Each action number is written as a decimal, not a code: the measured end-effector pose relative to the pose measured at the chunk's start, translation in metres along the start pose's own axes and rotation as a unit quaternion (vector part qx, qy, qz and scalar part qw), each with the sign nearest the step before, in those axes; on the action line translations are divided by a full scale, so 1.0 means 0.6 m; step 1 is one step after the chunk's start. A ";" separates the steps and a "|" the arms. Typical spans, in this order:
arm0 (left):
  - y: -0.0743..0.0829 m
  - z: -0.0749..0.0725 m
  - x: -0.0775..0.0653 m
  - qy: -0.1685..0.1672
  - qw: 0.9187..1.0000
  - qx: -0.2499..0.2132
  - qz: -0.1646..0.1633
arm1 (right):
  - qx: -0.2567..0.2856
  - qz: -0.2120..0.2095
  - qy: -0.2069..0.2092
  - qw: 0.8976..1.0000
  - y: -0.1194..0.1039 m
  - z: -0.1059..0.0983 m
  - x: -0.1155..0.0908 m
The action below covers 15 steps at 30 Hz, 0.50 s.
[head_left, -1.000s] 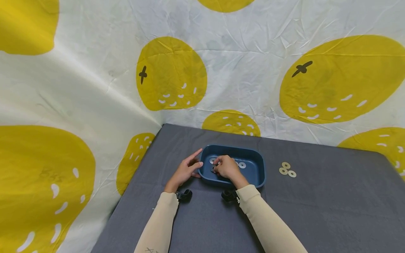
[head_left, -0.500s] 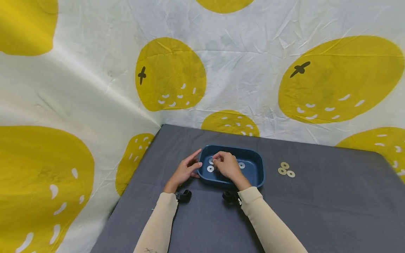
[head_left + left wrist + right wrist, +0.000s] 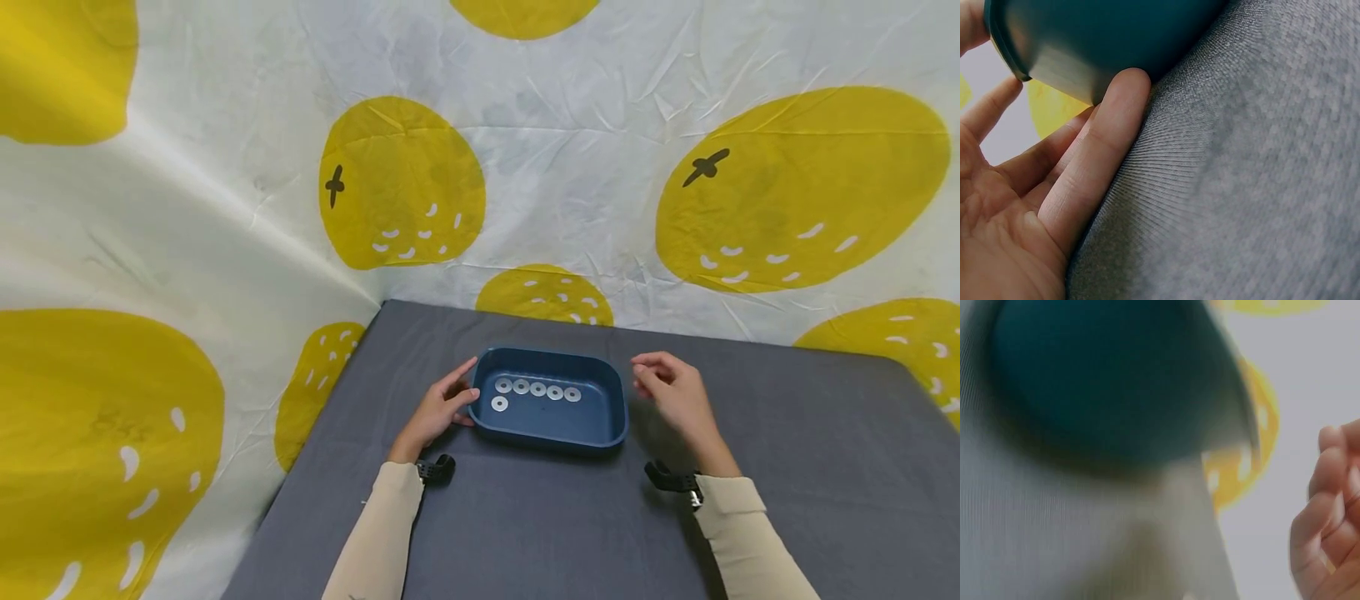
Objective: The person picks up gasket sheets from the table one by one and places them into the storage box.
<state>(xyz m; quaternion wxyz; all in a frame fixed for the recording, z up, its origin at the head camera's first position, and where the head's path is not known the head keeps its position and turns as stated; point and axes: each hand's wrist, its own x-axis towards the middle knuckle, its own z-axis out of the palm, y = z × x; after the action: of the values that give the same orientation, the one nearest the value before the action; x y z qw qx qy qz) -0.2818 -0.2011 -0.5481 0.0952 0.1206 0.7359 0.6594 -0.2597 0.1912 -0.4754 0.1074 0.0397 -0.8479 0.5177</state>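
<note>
A dark blue rectangular tray [image 3: 547, 423] stands on the grey cloth, with several flat silver washers [image 3: 537, 389] inside. Most of them lie in a row along its far side, and a single washer [image 3: 499, 403] sits nearer at the left end. At the tray's left end my left hand [image 3: 435, 410] rests with thumb and fingers spread against the rim and wall. One of its fingers [image 3: 1094, 144] lies straight against the outer wall in the left wrist view. My right hand [image 3: 678, 404] is just past the tray's right end, fingers loosely bent, nothing visible in them.
The grey cloth [image 3: 825, 433] covers the table and extends to the right of the tray. A white fabric backdrop [image 3: 555, 192] printed with yellow fruit hangs behind and at the left. Black cameras are strapped to both wrists.
My right hand has left the tray's inside and moved right, now covering the place where three washers lay on the cloth. The near-left washer stays in the tray. My left hand keeps its place.
</note>
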 end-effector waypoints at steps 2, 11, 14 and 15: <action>-0.002 0.000 0.001 0.000 1.000 0.003 0.001 | -0.013 0.041 0.005 0.999 0.031 -0.034 -0.006; -0.001 -0.001 0.003 0.007 1.000 0.013 -0.005 | -0.054 0.113 -0.005 0.992 0.115 -0.111 -0.017; -0.002 -0.001 0.001 0.009 1.000 0.013 -0.006 | -0.081 0.111 -0.031 0.990 0.126 -0.117 -0.019; -0.002 -0.001 0.000 0.009 1.000 0.013 -0.005 | -0.095 0.111 -0.039 0.989 0.130 -0.117 -0.020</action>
<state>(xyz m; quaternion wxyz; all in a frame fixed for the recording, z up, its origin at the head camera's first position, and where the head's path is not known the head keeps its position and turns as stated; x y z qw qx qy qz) -0.2821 -0.2016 -0.5492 0.0902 0.1124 0.7460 0.6502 -0.2520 0.2887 -0.5150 0.0195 -0.0455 -0.8957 0.4420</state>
